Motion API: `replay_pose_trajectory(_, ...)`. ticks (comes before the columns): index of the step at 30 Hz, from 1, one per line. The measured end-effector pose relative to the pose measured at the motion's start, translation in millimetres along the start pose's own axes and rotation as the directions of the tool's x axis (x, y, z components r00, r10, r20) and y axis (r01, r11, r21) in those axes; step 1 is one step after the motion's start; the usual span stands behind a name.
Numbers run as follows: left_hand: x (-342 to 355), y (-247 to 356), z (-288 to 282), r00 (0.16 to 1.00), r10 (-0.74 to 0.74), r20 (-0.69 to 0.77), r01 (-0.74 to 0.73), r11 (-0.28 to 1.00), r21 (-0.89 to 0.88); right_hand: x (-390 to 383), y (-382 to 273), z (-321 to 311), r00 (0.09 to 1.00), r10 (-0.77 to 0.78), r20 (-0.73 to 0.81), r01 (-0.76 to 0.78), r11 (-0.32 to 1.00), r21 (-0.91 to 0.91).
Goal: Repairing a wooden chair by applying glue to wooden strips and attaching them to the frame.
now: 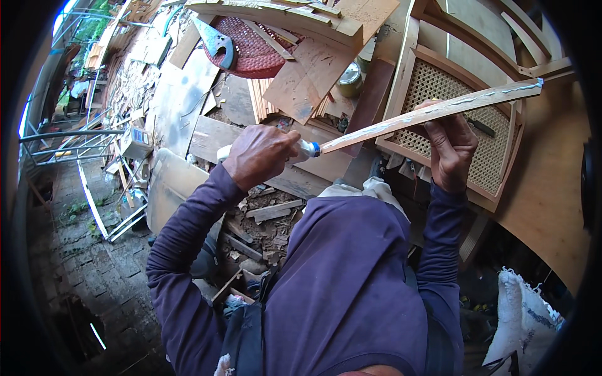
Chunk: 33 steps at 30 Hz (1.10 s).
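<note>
My left hand is wrapped round a white squeeze bottle with a blue cap, most of its body hidden by the fingers. Its nozzle points right and meets the near end of a long wooden strip. Along the strip's face runs a wavy whitish line of what looks like glue. My right hand grips the strip from below near its middle, thumb on the near side. The strip slants up to the right, above a chair frame with a woven cane panel.
A saw with a blue handle lies on a red woven seat at the back. Wooden boards and a tin can stand beyond my hands. Wood scraps litter the ground. A white sack is at lower right.
</note>
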State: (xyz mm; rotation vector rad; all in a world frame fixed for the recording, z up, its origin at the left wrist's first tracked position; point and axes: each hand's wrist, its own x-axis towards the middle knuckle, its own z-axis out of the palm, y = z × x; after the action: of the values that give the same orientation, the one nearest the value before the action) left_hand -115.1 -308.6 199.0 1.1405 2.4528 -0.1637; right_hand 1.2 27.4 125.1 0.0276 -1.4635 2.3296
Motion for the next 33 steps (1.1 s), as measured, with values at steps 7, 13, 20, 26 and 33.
replay_pose_trajectory(7,8.1,2.8,-26.2,0.981,0.060,-0.187,-0.069,0.997,-0.044,-0.3,6.5,-3.1,1.000,0.005,0.001,-0.005,0.997,-0.075)
replay_pose_trajectory(13,7.5,-17.3,-34.2,0.939,-0.022,-0.344,-0.070,0.965,-0.252,-6.6,18.0,-46.7,0.984,0.035,-0.173,-0.014,0.993,0.121)
replay_pose_trajectory(20,28.6,-59.0,5.2,0.915,-0.037,-0.402,-0.149,0.895,-0.421,-20.2,16.2,-71.0,0.972,0.067,-0.225,-0.017,0.976,0.216)
replay_pose_trajectory(26,86.0,-92.4,28.7,0.952,0.014,-0.305,-0.148,0.895,-0.421,-51.1,8.4,-94.2,0.931,0.109,-0.347,-0.051,0.984,0.173)
replay_pose_trajectory(33,141.7,-127.5,42.8,0.956,0.070,-0.286,-0.199,0.870,-0.452,-54.8,8.4,-108.6,0.919,0.119,-0.376,-0.047,0.980,0.194)
